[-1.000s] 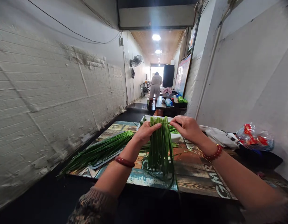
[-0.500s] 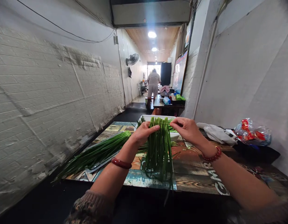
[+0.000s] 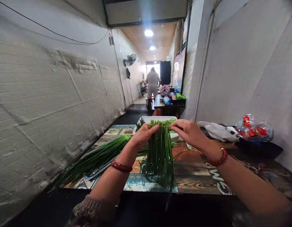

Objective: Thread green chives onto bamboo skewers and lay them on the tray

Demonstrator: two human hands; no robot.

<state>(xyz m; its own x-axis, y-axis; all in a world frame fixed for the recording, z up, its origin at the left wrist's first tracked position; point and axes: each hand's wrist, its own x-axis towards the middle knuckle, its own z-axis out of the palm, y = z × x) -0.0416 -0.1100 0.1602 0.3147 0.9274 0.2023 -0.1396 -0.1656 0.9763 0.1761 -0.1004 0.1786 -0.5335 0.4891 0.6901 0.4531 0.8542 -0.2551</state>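
Note:
My left hand [image 3: 144, 135] is closed around a bunch of garlic chives [image 3: 160, 151], thumb across the front. The pale cut ends point up, and the long green leaves hang down over the table's front edge. At the right side of the bunch, near its top, my right hand [image 3: 186, 130] is pinched closed. Whatever sits between those fingertips is too small to make out. Behind the bunch stands a white tub [image 3: 157, 118] with more chives in it, partly hidden by my hands. A larger pile of chives [image 3: 101, 154] lies to the left on a tray.
The patterned table [image 3: 195, 176] carries a white cloth item [image 3: 219, 131] and a clear plastic bag with red pieces [image 3: 254, 129] at right. A white brick wall [image 3: 42, 94] runs along the left. Farther back, a person [image 3: 152, 82] stands by a second table [image 3: 168, 105].
The view has shifted slightly, so the background sits a little further left. My left hand keeps its hold on the chives; my right hand stays pinched and is now closer to the bunch's edge.

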